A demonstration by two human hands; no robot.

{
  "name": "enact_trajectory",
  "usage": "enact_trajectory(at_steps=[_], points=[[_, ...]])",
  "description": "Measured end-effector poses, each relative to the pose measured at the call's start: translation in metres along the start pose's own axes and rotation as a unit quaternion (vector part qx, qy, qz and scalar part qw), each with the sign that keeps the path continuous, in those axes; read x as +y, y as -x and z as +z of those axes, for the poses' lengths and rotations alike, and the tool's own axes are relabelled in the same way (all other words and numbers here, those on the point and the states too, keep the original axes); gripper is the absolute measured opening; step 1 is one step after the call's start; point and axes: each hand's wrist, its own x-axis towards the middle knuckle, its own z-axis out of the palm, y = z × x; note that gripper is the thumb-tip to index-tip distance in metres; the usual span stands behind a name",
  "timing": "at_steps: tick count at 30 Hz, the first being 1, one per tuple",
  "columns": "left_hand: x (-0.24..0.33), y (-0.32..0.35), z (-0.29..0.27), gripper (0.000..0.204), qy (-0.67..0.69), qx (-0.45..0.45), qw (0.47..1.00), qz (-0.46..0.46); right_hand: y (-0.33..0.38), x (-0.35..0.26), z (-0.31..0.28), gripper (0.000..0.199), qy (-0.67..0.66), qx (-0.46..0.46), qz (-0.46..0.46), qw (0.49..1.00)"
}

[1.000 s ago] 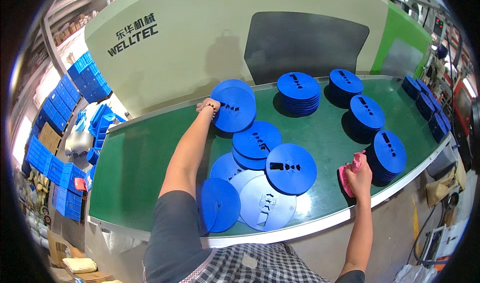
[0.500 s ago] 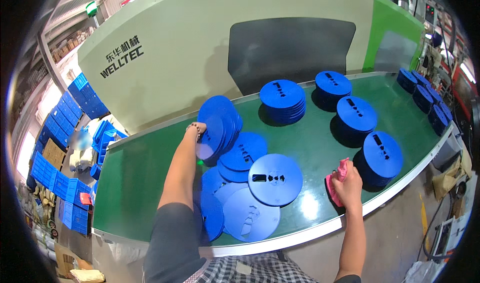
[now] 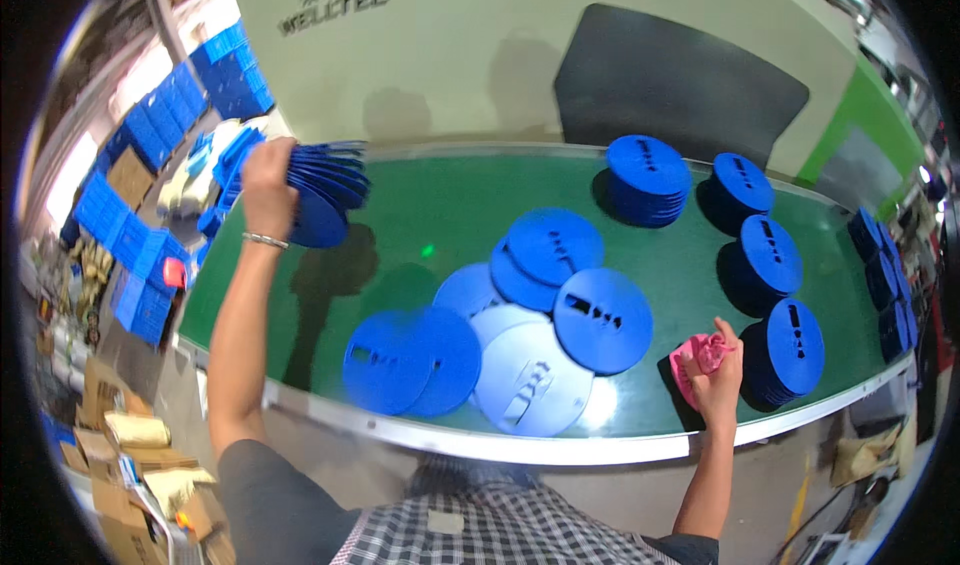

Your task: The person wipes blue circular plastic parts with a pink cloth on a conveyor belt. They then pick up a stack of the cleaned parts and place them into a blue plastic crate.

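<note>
Left hand [image 3: 268, 180]: a fanned bundle of blue discs [image 3: 328, 187] is being gripped by closed fingers, above the left end of the green table [image 3: 425, 195]. Right hand [image 3: 718, 380]: a pink cloth [image 3: 700, 352] is being held in bent fingers. Between: overlapping loose discs [image 3: 503, 327] are being borne by the table; farther right, disc stacks [image 3: 771, 255] likewise.

Seen from the loose discs [image 3: 602, 327], the left hand [image 3: 268, 180] has moved from eleven o'clock to ten o'clock, farther out, carrying its blue stack [image 3: 322, 197]. This stack is now more widely fanned. The two discs [image 3: 385, 370] at eight o'clock, which the left arm [image 3: 240, 335] was partly covering before, are now clear of it.
</note>
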Motion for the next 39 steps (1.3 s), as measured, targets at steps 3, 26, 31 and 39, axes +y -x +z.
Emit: enact_trajectory(at_steps=[3,26,31,39], points=[[-0.079,0.056,-0.085,0.04,-0.157,-0.112,0.975,-0.106,-0.004,-0.028,0.007,0.091,0.076,-0.064,0.023,0.995],[-0.338,0.574,-0.553,0.029,-0.177,-0.284,0.784,-0.523,0.08,-0.625,0.378,0.029,-0.203,-0.138,-0.214,0.946],[-0.431,0.743,-0.566,0.027,-0.19,-0.472,0.626,-0.591,0.068,-0.671,0.519,0.04,0.0,-0.303,-0.266,0.915],[-0.448,0.927,-0.608,0.068,-0.187,-0.36,0.559,-0.723,0.103,-0.818,0.514,0.097,0.342,-0.215,-0.204,0.892]])
